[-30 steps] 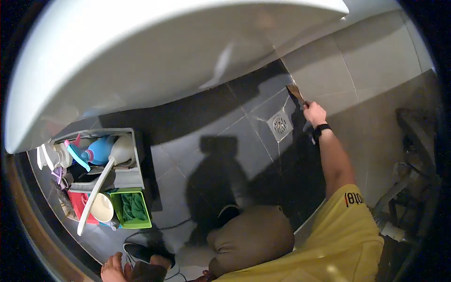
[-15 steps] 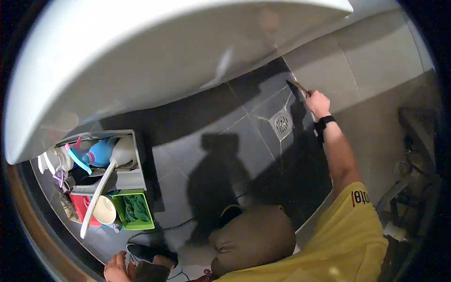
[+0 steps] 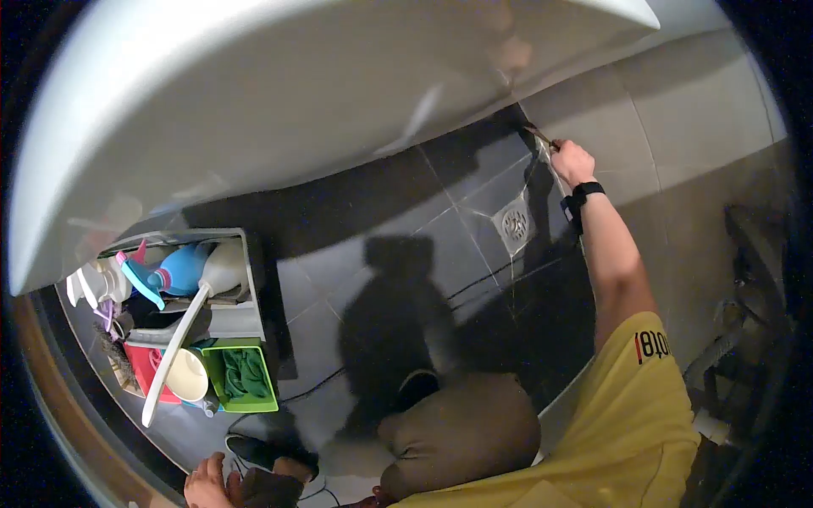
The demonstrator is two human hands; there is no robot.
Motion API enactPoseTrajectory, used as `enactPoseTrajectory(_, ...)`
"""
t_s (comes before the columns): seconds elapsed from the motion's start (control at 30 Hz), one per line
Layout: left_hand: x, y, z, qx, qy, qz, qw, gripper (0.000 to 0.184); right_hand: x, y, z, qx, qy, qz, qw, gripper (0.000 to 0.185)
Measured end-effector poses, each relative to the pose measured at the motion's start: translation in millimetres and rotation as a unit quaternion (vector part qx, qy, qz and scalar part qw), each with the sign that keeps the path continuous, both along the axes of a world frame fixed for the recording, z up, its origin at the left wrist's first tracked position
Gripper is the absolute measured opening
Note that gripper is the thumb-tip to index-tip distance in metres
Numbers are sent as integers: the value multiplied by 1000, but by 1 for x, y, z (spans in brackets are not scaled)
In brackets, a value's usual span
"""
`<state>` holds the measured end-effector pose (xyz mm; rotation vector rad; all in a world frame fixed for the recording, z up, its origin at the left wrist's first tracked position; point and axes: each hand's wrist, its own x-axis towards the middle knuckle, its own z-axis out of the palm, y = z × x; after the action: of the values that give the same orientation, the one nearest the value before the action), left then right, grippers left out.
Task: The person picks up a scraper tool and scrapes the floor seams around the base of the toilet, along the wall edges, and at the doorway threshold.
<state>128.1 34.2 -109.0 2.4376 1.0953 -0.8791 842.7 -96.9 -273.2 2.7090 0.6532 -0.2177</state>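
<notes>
In the upper right, my right hand (image 3: pixel 575 162) is closed around the handle of a thin scraper-like tool (image 3: pixel 539 135); its exact kind is hard to make out. The tool's tip points to the dark floor tiles at the foot of the wall, under the large white basin-like edge. A square metal floor drain (image 3: pixel 514 226) lies just below this hand. My left hand (image 3: pixel 207 484) is at the bottom left by my bent leg, holding nothing I can see, its fingers loosely apart.
To the left stands a grey caddy (image 3: pixel 246 292) with a blue spray bottle (image 3: pixel 182 271), a white-handled brush (image 3: pixel 176 356) and a green bin (image 3: pixel 271 385) holding a green cloth (image 3: pixel 246 372). A thin cable (image 3: pixel 318 386) crosses the floor. The white fixture (image 3: pixel 279 102) overhangs the top.
My right hand and the tool have moved slightly upward along the floor-wall edge, further from the drain. The left hand stays almost where it was. The view has shifted a little.
</notes>
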Motion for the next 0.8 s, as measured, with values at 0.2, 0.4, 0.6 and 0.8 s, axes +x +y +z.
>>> enactPoseTrajectory(0.2,14,9,7,3,-44,2,999,31,6,-2,9,-56,11,-23,998,38)
enactPoseTrajectory(0.4,10,8,4,-10,-25,13,1000,31,8,3,0,-6,-4,-28,1000,38)
enactPoseTrajectory(0.6,5,7,2,-7,-32,14,999,31,16,30,14,-39,9,-16,999,39)
enactPoseTrajectory(0.8,5,9,5,-5,-35,10,999,32,-3,10,12,3,10,-55,998,43)
